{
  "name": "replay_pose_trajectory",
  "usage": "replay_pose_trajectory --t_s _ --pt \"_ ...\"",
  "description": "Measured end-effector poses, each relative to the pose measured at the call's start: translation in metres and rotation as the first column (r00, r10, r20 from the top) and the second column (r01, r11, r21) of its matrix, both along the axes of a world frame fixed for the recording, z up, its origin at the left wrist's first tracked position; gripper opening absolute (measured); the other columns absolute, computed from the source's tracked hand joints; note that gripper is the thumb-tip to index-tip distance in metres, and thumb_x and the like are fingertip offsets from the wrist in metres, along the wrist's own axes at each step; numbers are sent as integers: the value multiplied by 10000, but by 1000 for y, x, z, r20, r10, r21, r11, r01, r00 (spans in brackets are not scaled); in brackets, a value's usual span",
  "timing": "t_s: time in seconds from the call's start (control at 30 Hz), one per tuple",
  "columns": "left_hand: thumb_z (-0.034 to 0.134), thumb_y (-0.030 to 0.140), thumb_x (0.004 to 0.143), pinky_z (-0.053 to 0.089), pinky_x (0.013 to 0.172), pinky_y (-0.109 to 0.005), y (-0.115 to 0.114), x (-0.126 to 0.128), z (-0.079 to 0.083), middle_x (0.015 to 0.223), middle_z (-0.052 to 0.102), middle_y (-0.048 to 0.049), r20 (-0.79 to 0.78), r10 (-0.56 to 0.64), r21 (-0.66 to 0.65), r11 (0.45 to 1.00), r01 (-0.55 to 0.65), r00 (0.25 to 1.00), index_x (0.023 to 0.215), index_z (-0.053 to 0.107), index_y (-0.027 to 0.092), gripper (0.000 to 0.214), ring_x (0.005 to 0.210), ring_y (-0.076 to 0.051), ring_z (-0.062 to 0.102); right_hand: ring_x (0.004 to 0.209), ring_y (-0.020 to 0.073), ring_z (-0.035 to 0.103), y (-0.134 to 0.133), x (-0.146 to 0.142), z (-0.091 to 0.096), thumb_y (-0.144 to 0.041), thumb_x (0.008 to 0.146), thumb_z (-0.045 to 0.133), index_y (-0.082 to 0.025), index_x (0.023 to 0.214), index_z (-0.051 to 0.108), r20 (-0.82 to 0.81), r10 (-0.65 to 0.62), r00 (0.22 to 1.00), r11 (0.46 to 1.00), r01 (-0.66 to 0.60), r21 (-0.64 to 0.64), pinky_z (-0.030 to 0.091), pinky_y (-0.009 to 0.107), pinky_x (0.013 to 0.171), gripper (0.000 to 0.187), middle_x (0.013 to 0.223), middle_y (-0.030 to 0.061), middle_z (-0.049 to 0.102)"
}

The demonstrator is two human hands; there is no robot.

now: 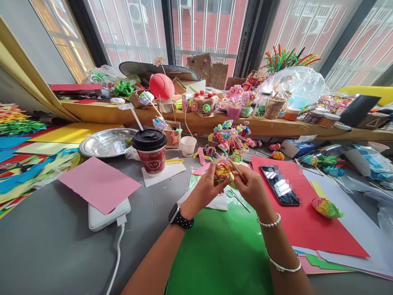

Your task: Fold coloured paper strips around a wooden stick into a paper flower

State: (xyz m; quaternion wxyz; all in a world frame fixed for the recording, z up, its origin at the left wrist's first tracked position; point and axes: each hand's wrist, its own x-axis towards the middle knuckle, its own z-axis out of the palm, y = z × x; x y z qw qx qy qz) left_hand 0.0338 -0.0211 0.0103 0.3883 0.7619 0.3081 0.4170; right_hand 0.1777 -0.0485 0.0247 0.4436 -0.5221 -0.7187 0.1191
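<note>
My left hand (206,185) is closed around a paper flower (223,171) with yellow, orange and green-pink petals. In my right hand (250,184) is a thin wooden stick (237,169), its tip close against the flower's right side; whether it touches the petals I cannot tell. Both hands are raised over a green mat (221,250). Just below them a small pair of tweezers or scissors (238,200) with ring handles lies on the mat, beside a white paper piece (219,202).
A lidded red cup (151,157) with a straw stands left, near a metal plate (101,143), pink paper (100,184) and a white power bank (107,215). Right, a phone (279,185) and another paper flower (326,207) rest on red paper (316,229). Crafts crowd the sill (129,119).
</note>
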Motion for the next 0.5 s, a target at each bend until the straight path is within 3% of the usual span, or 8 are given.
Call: replay_pose_trajectory --t_s 0.1,0.27,0.5 --pt "482 318 778 424 836 -292 1 -1 1 1199 439 -95 -26 11 50 999 -9 1000 1232 241 236 520 972 -162 513 655 142 531 -1 -4 -2 -70 727 352 -164 1111 518 98 -13 995 998 7 65 443 236 569 429 861 61 587" --pt "470 311 786 402 864 -311 2 -2 0 1235 407 -113 -40 47 85 995 -44 998 1234 229 225 516 1051 -182 471 794 209 546 -3 -12 -6 -72 727 343 -124 1201 428 350 -111 930 981 46 188 460 280 562 485 974 121 562" --pt "504 285 770 398 866 -311 -1 -1 2 1167 475 -97 -39 95 244 966 -83 995 1159 303 217 443 1041 -181 487 770 169 549 -3 -9 -5 -47 739 318 -195 1243 375 182 -82 980 979 45 197 470 270 625 528 975 86 551"
